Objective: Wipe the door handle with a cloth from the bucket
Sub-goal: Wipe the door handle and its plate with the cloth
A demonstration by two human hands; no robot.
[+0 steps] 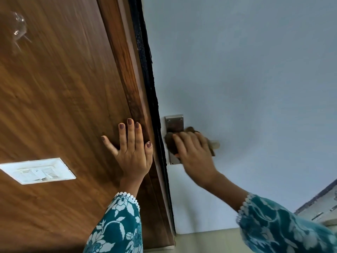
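Observation:
A steel door handle with a rectangular backplate sits on the pale blue door. Its lever tip pokes out to the right of my fingers. My right hand presses a brown cloth over the lever and the lower part of the plate, so most of the lever is hidden. My left hand lies flat, fingers spread, on the brown wooden frame panel left of the door edge. No bucket shows in the view.
A white switch plate is set in the wooden panel at lower left. A dark seal strip runs between the wood and the door. A pale floor and a step edge show at the lower right.

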